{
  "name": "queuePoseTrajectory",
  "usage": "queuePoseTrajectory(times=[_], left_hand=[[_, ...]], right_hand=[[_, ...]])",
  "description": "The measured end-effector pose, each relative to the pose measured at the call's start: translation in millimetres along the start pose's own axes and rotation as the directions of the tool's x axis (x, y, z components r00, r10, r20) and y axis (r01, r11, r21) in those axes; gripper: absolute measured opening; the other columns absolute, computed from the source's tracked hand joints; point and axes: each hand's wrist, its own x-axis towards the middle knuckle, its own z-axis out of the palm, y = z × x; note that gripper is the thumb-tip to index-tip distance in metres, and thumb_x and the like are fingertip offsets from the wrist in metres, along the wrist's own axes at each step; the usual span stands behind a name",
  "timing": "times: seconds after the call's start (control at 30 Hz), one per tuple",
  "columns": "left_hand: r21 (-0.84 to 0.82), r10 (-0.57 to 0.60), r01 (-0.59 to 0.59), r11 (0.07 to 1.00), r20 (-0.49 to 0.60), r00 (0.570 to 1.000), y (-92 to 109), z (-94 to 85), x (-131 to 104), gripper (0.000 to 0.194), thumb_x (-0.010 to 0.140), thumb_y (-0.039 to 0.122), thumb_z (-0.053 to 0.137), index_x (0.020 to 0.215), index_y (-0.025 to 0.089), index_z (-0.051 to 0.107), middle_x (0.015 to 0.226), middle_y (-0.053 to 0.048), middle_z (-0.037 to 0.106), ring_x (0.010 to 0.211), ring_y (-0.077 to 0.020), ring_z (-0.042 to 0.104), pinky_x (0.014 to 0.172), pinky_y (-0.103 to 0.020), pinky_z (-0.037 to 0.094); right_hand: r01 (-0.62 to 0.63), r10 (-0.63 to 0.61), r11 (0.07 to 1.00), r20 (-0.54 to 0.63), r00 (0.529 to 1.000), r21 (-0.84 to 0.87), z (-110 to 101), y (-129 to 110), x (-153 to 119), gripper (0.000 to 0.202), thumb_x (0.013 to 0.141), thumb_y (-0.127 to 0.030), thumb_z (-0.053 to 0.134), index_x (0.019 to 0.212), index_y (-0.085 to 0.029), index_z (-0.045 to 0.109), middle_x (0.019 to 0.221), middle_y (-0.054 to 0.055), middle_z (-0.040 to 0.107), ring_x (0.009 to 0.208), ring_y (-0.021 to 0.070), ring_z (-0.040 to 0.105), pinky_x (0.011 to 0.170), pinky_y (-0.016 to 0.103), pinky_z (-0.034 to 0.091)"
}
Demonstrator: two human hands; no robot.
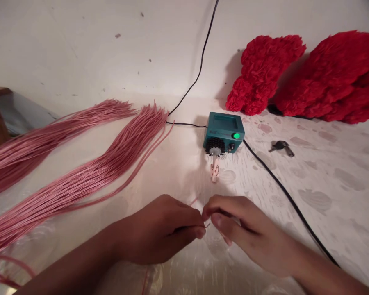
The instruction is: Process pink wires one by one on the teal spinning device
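My left hand [166, 229] is closed in a pinch, its thumb pressed against the index finger. A thin cord's end [207, 225] pokes out past the fingertips. Short lengths of pink cord show behind the hand and below it, so the rest is mostly covered. Close by on the right, my right hand [246, 233] is curled with its fingertips almost touching the left ones; whatever it pinches is hidden. Beyond both hands stands a small teal motor box [224, 129] with a lit green button [235, 136]. A pale clip [214, 171] sticks out from its front.
Two long bundles of pink cords [110, 172] lie across the left side. Red ruffled flower bunches [264, 69] rest against the wall at back right. Keys [282, 147] lie right of the box. A black cable [283, 188] runs along the right side.
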Motion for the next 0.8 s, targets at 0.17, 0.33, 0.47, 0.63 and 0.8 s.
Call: queuePoseTrajectory(times=[0.17, 0.33, 0.47, 0.63, 0.8], left_hand=[[0.175, 0.015, -0.017, 0.984, 0.013, 1.000, 1.5, 4.8, 0.2, 0.022, 0.097, 0.018, 0.046, 0.077, 0.018, 0.055, 0.071, 0.002, 0.062, 0.062, -0.0107, 0.055, 0.058, -0.026, 0.033], [0.249, 0.000, -0.007, 0.969, 0.029, 1.000, 4.2, 4.9, 0.6, 0.028, 0.099, 0.020, 0.042, 0.074, 0.018, 0.054, 0.069, 0.001, 0.062, 0.060, -0.0117, 0.056, 0.056, -0.027, 0.032], [0.252, 0.014, -0.024, 0.967, 0.042, 0.999, 2.5, 5.6, 1.5, 0.027, 0.099, 0.021, 0.042, 0.075, 0.018, 0.053, 0.069, 0.001, 0.062, 0.060, -0.0122, 0.055, 0.055, -0.029, 0.031], [0.207, 0.007, -0.013, 0.978, 0.030, 1.000, 1.5, 6.5, 0.0, 0.024, 0.096, 0.018, 0.044, 0.073, 0.018, 0.050, 0.069, 0.002, 0.059, 0.060, -0.0114, 0.051, 0.056, -0.028, 0.031], [0.128, -0.030, 0.031, 0.991, -0.012, 0.999, 3.8, 4.9, -1.5, 0.022, 0.093, 0.018, 0.047, 0.071, 0.017, 0.049, 0.065, 0.004, 0.051, 0.059, -0.0094, 0.046, 0.061, -0.025, 0.034]], right_hand=[[-0.036, 0.036, 0.999, 0.061, 0.997, 0.007, 1.1, 2.9, -1.1, 0.024, 0.094, -0.014, 0.045, 0.072, -0.018, 0.055, 0.062, -0.006, 0.052, 0.058, 0.0070, 0.049, 0.055, 0.018, 0.038], [-0.047, 0.049, 0.999, 0.108, 0.993, -0.020, 2.2, 4.0, -0.1, 0.023, 0.090, -0.011, 0.047, 0.068, -0.018, 0.049, 0.062, -0.006, 0.045, 0.057, 0.0069, 0.042, 0.051, 0.018, 0.033], [-0.044, 0.043, 0.999, 0.113, 0.993, 0.001, 3.5, 4.2, 2.3, 0.017, 0.086, -0.011, 0.050, 0.071, -0.018, 0.052, 0.063, -0.006, 0.044, 0.058, 0.0077, 0.040, 0.052, 0.019, 0.032], [-0.031, 0.027, 0.999, 0.090, 0.996, 0.038, 6.3, 6.7, 1.9, 0.015, 0.085, -0.013, 0.051, 0.072, -0.018, 0.052, 0.063, -0.005, 0.049, 0.057, 0.0081, 0.043, 0.052, 0.020, 0.035], [-0.025, 0.021, 0.999, 0.082, 0.996, 0.045, 7.2, 6.8, 1.8, 0.016, 0.090, -0.016, 0.052, 0.074, -0.018, 0.053, 0.065, -0.005, 0.050, 0.058, 0.0077, 0.043, 0.052, 0.019, 0.034]])
